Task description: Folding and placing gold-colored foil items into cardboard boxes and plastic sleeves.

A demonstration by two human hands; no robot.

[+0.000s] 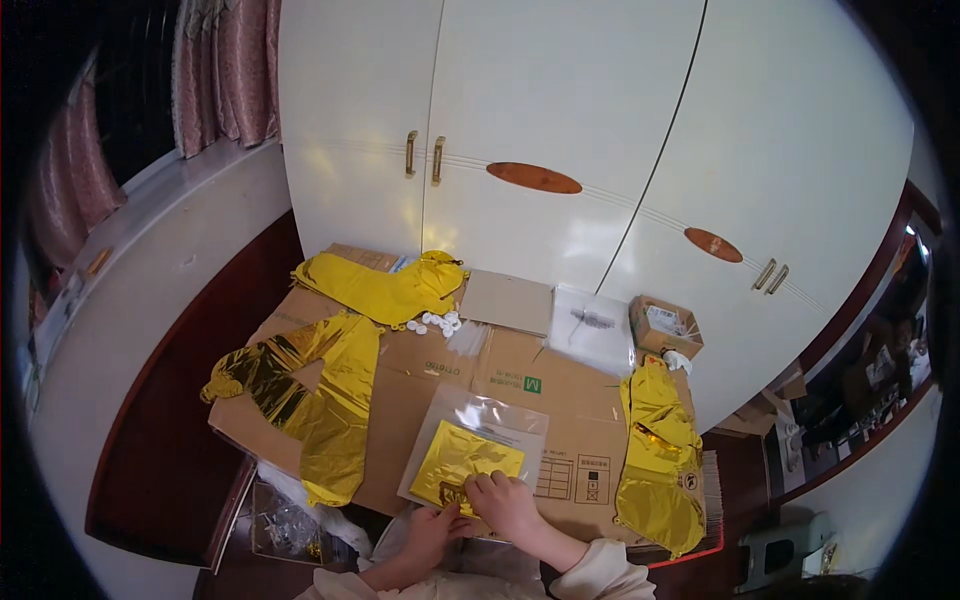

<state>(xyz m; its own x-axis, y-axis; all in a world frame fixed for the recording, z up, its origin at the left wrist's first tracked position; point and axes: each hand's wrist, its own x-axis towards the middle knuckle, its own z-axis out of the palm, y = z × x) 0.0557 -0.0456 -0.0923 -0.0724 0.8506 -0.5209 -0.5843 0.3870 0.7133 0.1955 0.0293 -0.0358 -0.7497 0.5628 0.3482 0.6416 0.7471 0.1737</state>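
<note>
A folded gold foil balloon (462,458) lies as a flat square over a clear plastic bag (497,412) near the front edge of the cardboard. My left hand (434,532) is closed at the lower edge of the folded foil, its fingertips pinching near the corner. Beside it, my right hand (504,505) rests on the foil's lower right part with curled fingers gripping it. The foil looks crumpled between the two hands. Part of its near edge is hidden by my fingers.
Flat gold foil balloons lie at the left (340,410), back left (375,285) and right (660,460) of the cardboard surface (410,400). White rolls (440,323), clear bags (590,325) and a small box (667,325) stand behind. A white wardrobe (560,90) closes off the back.
</note>
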